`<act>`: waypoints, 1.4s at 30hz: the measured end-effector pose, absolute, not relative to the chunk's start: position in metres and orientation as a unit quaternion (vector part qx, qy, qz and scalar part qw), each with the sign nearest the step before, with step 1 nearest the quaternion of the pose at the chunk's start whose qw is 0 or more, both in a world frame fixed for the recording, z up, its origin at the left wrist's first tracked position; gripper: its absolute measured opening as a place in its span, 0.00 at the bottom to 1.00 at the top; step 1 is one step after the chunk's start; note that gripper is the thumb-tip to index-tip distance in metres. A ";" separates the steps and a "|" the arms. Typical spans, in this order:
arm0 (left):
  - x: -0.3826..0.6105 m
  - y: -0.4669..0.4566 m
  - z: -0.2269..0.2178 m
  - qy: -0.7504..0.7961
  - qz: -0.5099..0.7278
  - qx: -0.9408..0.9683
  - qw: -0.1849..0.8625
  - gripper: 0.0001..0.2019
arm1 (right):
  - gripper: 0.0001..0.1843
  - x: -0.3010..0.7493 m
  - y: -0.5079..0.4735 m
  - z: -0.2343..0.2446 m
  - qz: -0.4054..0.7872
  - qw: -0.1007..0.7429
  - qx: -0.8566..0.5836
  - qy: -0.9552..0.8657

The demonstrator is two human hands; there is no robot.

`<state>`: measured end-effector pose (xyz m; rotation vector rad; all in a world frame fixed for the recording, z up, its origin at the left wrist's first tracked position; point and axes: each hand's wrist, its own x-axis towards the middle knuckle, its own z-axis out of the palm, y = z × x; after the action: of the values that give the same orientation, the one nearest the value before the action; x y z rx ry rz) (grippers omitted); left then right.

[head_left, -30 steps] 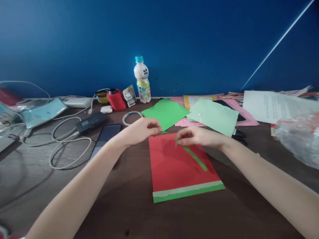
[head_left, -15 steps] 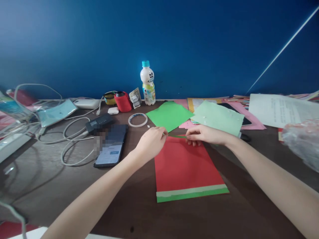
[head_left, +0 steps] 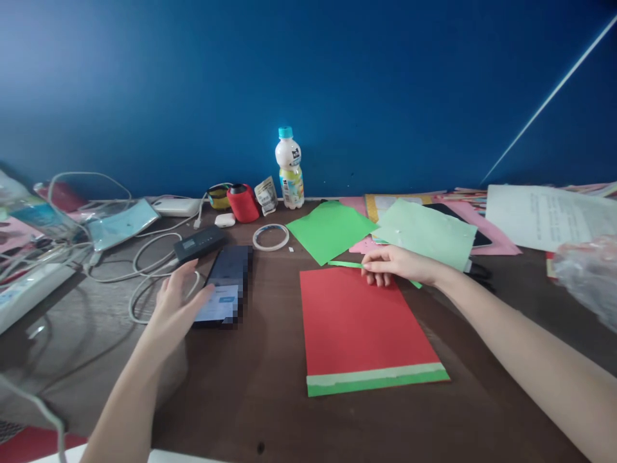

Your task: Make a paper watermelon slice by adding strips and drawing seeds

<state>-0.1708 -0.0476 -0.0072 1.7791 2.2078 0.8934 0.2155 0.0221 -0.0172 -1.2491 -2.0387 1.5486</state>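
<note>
Meanwhile, left hand [head_left: 176, 297] fingers spread on the phone [head_left: 222, 283] (screen unreadable), right hand [head_left: 393, 265] fingers pinching a green strip [head_left: 344, 263].

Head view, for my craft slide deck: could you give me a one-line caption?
Left hand on the phone, right hand holding a green paper strip above the red sheet.

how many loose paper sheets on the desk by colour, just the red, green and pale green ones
red sheet: 1
green sheet: 1
pale green sheet: 1
total: 3
</note>
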 end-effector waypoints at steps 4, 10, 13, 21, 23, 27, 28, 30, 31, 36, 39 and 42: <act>-0.173 -0.054 -0.020 0.751 0.305 0.567 0.146 0.31 | 0.13 0.216 0.023 -0.023 0.548 0.163 -0.429 -0.699; -0.170 -0.049 -0.025 0.754 0.244 0.599 0.117 0.30 | 0.14 0.220 0.021 -0.021 0.571 0.204 -0.438 -0.664; -0.169 -0.049 -0.025 0.759 0.235 0.595 0.119 0.30 | 0.13 0.219 0.016 -0.012 0.573 0.276 -0.430 -0.641; -0.165 -0.050 -0.026 0.780 0.211 0.579 0.110 0.28 | 0.09 0.202 0.012 -0.027 0.670 0.403 -0.358 -0.510; -0.166 -0.049 -0.028 0.777 0.212 0.583 0.105 0.28 | 0.09 0.203 0.015 -0.037 0.675 0.417 -0.366 -0.487; -0.163 -0.049 -0.026 0.786 0.197 0.578 0.095 0.29 | 0.08 0.208 0.021 -0.043 0.683 0.424 -0.361 -0.473; -0.161 -0.050 -0.024 0.791 0.191 0.573 0.092 0.30 | 0.08 0.209 0.021 -0.043 0.684 0.422 -0.360 -0.474; -0.158 -0.051 -0.020 0.798 0.192 0.563 0.096 0.29 | 0.09 0.209 0.021 -0.041 0.682 0.422 -0.362 -0.475; -0.156 -0.051 -0.018 0.799 0.200 0.557 0.103 0.27 | 0.09 0.209 0.021 -0.041 0.681 0.423 -0.363 -0.474; -0.155 -0.051 -0.017 0.805 0.231 0.531 0.131 0.24 | 0.08 0.206 0.020 -0.039 0.687 0.427 -0.353 -0.470; -0.152 -0.054 -0.016 0.803 0.210 0.545 0.117 0.28 | 0.08 0.206 0.020 -0.039 0.683 0.426 -0.354 -0.476; -0.142 -0.060 -0.014 0.800 0.175 0.565 0.099 0.36 | 0.07 0.207 0.020 -0.039 0.682 0.424 -0.353 -0.480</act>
<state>-0.1424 -0.0599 -0.0139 1.6721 2.3659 0.5189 0.2068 0.0200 -0.0392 -0.8819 -1.2001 1.7071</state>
